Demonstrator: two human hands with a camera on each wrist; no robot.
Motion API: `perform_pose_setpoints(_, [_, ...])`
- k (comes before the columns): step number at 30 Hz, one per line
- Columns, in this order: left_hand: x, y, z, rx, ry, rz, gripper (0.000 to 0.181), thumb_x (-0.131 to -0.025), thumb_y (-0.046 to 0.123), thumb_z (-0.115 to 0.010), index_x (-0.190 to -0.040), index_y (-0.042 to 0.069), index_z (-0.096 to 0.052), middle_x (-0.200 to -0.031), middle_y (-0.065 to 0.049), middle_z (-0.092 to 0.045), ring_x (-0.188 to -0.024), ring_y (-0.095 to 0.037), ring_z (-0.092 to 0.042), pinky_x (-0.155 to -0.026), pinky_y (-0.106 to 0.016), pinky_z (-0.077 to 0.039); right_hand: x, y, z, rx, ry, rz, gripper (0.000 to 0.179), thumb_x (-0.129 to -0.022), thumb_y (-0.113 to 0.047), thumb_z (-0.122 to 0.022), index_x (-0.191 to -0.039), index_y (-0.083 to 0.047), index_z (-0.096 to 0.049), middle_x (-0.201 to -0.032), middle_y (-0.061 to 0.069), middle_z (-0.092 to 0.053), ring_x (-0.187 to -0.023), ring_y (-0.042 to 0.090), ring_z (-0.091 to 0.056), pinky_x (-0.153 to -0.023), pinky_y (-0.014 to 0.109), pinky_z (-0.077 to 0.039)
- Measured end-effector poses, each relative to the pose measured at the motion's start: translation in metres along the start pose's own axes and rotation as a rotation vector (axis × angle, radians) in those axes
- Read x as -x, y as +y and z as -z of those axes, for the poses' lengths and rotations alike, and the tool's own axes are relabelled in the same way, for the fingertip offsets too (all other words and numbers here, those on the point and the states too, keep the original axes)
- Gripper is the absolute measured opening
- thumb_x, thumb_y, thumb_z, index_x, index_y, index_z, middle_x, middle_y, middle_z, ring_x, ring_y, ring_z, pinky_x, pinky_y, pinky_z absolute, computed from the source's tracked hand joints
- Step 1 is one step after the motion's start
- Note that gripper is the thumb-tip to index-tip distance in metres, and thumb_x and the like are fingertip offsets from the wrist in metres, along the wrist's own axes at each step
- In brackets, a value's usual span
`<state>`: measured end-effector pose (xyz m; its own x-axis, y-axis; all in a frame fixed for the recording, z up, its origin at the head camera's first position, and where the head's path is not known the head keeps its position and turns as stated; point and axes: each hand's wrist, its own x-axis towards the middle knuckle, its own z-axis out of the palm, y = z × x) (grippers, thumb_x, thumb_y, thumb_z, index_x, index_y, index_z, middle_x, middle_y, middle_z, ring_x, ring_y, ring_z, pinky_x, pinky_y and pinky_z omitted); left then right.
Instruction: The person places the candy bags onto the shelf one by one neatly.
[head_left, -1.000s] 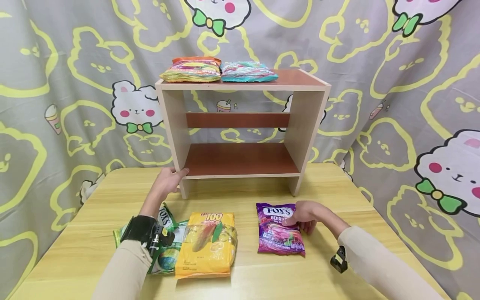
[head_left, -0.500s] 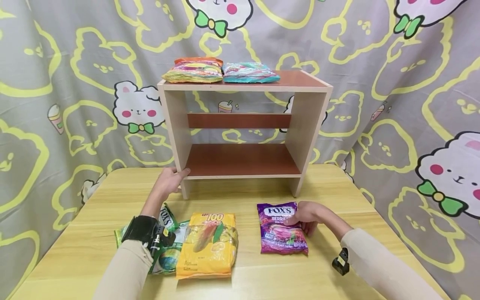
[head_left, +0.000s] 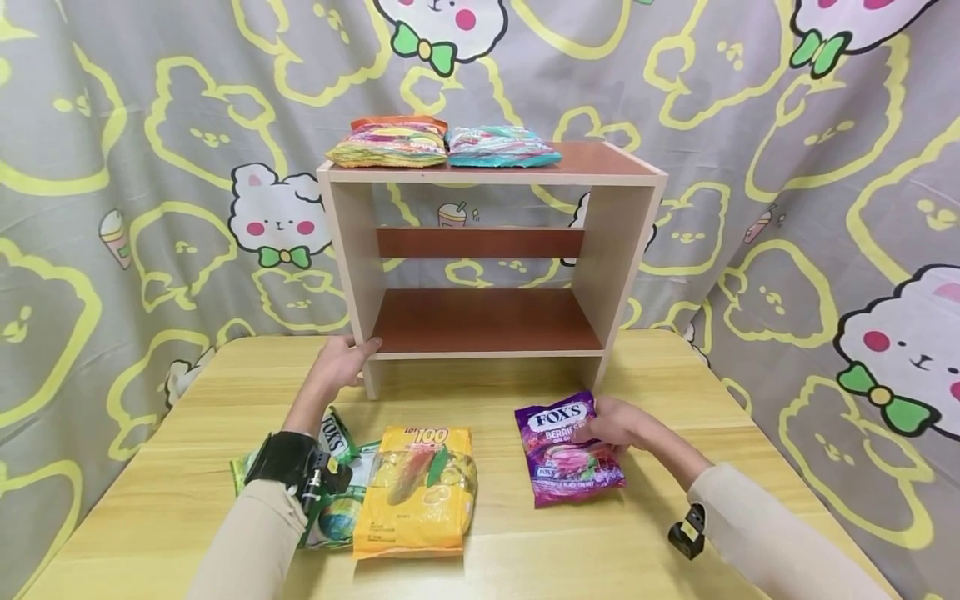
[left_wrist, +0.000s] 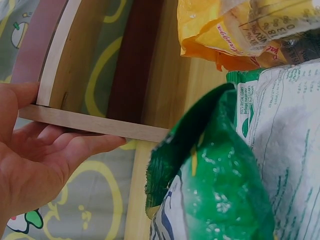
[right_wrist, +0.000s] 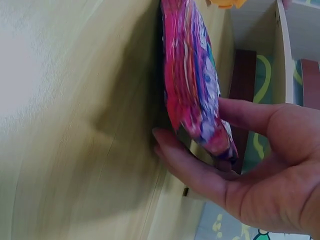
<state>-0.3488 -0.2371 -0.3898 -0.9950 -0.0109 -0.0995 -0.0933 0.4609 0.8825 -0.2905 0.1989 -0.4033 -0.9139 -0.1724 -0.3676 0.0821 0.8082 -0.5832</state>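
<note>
My right hand (head_left: 613,423) pinches the right edge of a purple Fox's Berries candy bag (head_left: 566,458), thumb on its front. In the right wrist view the bag (right_wrist: 187,65) stands edge-on between thumb and fingers, a shadow on the wood beside it. My left hand (head_left: 341,365) holds the left side panel of a small two-tier shelf (head_left: 483,321) near the lower board. The left wrist view has the thumb on one face of the panel (left_wrist: 90,122) and the fingers (left_wrist: 92,145) along the other.
A yellow Lot 100 candy bag (head_left: 416,504) lies front left, overlapping green Fox's bags (head_left: 337,521) partly under my left forearm. An orange-yellow bag (head_left: 393,143) and a teal bag (head_left: 501,148) sit on the shelf top. A patterned curtain (head_left: 187,125) hangs behind.
The purple candy bag has turned and its top edge has risen, in my right hand. My left hand stays at the shelf panel. The view has shifted slightly.
</note>
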Motion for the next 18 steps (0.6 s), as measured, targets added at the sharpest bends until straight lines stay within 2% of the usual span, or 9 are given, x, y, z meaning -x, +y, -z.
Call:
perform_pose_setpoints(6, [0.0, 0.002, 0.0, -0.005, -0.005, 0.001, 0.062, -0.105, 0.038, -0.05, -0.15, -0.003, -0.042, -0.151, -0.027, -0.045, -0.139, -0.044, -0.046, -0.1, -0.053, -0.054, 0.001, -0.004, -0.003, -0.037, 0.05, 0.034, 0.021, -0.087, -0.013, -0.076, -0.091, 0.001, -0.06, -0.078, 0.01, -0.063, -0.06, 0.016, -0.057, -0.049, 0.027, -0.049])
perform_pose_setpoints(13, [0.0, 0.004, -0.001, -0.001, -0.001, 0.002, 0.061, -0.105, 0.038, -0.051, -0.15, -0.002, -0.043, -0.151, -0.026, -0.046, -0.139, -0.043, -0.046, -0.1, -0.053, -0.054, 0.001, -0.007, -0.005, -0.067, 0.089, 0.104, 0.017, -0.085, -0.004, -0.076, -0.09, 0.003, -0.062, -0.078, 0.011, -0.064, -0.061, 0.017, -0.06, -0.055, 0.029, -0.054])
perform_pose_setpoints(18, [0.001, 0.002, -0.001, -0.002, 0.007, -0.005, 0.059, -0.105, 0.037, -0.051, -0.149, -0.002, -0.045, -0.15, -0.026, -0.047, -0.139, -0.043, -0.046, -0.1, -0.053, -0.054, 0.003, -0.012, -0.003, -0.02, 0.129, 0.149, 0.017, -0.083, -0.006, -0.078, -0.087, 0.003, -0.064, -0.074, 0.009, -0.064, -0.061, 0.016, -0.058, -0.055, 0.03, -0.052])
